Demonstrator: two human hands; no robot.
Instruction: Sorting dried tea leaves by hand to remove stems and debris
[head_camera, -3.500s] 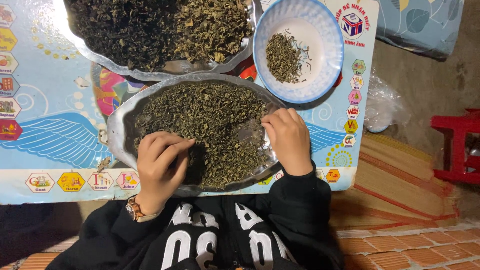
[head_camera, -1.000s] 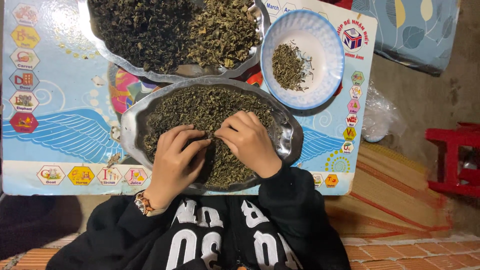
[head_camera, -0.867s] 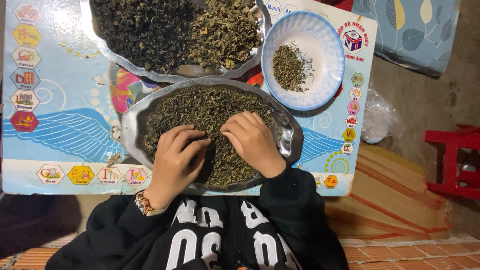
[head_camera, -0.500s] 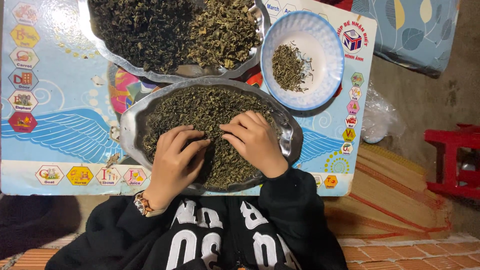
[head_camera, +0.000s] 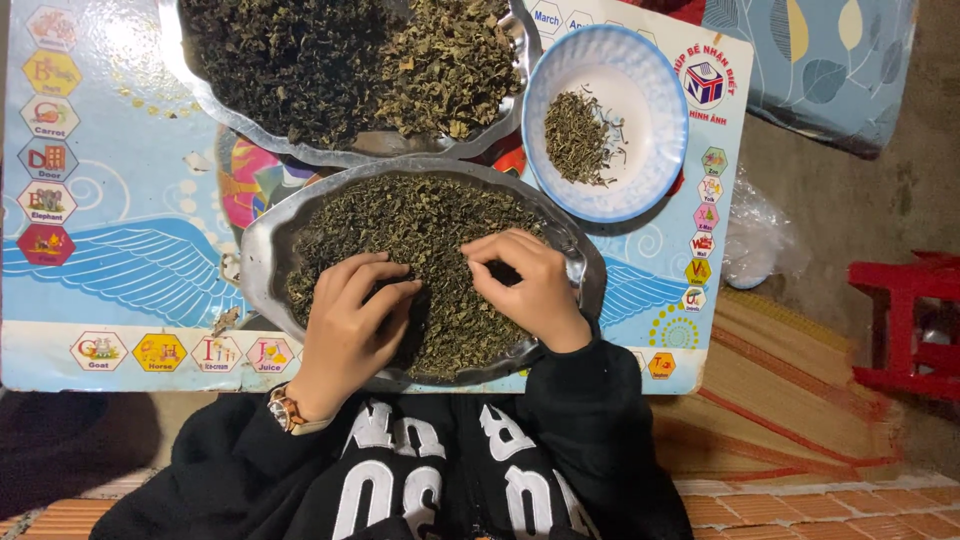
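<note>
Nearest, black sleeves, watch (head_camera: 285, 408) on left wrist. Left hand (head_camera: 350, 315) flat on dried leaves (head_camera: 420, 240), fingers (head_camera: 385, 285) loosely curled, pressing down, nothing gripped. Right hand (head_camera: 530, 285) hunched over same pile, fingertips pinched together on a few bits, probably picking. Leaves spread thin in oval metal tray (head_camera: 262, 250), likely for easy sorting. Beyond, blue-rimmed bowl (head_camera: 640, 120) at right, within reach, small heap inside. Farthest, second tray (head_camera: 350, 150) heaped with darker leaves. All on picture-chart tabletop (head_camera: 120, 200).
</note>
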